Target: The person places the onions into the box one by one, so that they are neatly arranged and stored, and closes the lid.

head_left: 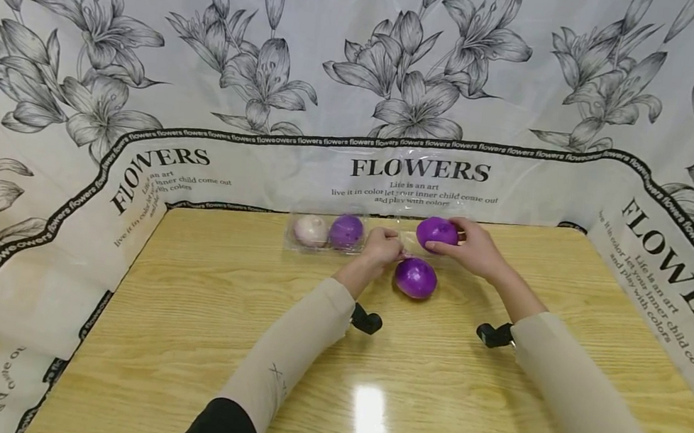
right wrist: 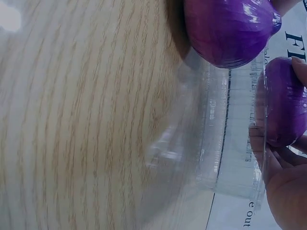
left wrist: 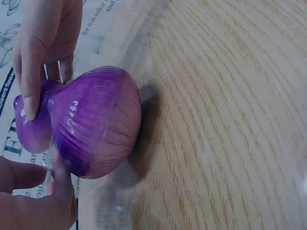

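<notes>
"Your right hand [head_left: 475,249]?"
"Its fingers [left wrist: 30,91] hold a purple onion [head_left: 435,234] at your twelve o'clock; your left hand [head_left: 381,247] pinches a clear plastic tray [right wrist: 236,153]."
"The nearer onion [head_left: 415,278]?"
"At seven o'clock from the held one."

Glossy purple onions [head_left: 415,278], clear plastic container [right wrist: 235,129], wood-grain table [head_left: 212,330].
Onions: shiny skins, finely ribbed. Container: thin, transparent, with bright reflections. Table: pale wood look, streaked grain, polished sheen. Backdrop [head_left: 287,174]: printed cloth-like sheet, lightly creased. Sleeves [head_left: 290,342]: matt, soft-looking cloth. Wrist mounts [head_left: 367,320]: black, apparently hard plastic.
</notes>
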`<control>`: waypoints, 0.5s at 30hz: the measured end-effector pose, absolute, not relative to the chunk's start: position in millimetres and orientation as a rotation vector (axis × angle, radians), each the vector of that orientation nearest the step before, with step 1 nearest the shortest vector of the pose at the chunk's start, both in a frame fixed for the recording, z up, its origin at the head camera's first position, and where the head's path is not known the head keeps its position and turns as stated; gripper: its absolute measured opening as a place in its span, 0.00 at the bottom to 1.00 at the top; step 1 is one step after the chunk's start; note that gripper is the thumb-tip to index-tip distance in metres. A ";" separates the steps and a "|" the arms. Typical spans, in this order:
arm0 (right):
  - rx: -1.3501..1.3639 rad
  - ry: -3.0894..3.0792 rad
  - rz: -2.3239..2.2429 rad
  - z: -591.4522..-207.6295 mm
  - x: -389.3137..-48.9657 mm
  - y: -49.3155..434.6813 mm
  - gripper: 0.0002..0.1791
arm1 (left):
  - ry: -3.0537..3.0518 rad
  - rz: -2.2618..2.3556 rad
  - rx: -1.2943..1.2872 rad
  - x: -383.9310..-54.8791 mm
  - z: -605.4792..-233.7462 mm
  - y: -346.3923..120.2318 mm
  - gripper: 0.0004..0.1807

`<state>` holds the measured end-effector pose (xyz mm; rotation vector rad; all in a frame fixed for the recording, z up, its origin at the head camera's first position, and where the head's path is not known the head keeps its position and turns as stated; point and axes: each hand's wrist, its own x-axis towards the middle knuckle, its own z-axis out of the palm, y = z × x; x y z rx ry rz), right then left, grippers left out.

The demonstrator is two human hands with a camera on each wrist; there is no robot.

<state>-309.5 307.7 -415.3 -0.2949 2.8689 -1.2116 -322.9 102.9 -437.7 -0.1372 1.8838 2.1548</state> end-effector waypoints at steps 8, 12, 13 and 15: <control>-0.314 2.867 -1.199 -421.4 -316.8 308.6 0.47 | 1.936 2.115 -0.136 -320.6 -436.3 104.3 0.27; -0.363 2.846 -1.192 -423.7 -321.7 305.3 0.45 | 1.975 2.097 -0.150 -318.9 -435.1 103.7 0.26; -0.372 2.843 -1.187 -424.1 -323.0 304.2 0.44 | 1.989 2.093 -0.152 -318.4 -434.7 103.6 0.26; -0.394 2.836 -1.185 -424.8 -325.2 302.9 0.43 | 2.007 2.087 -0.152 -317.4 -433.8 103.6 0.25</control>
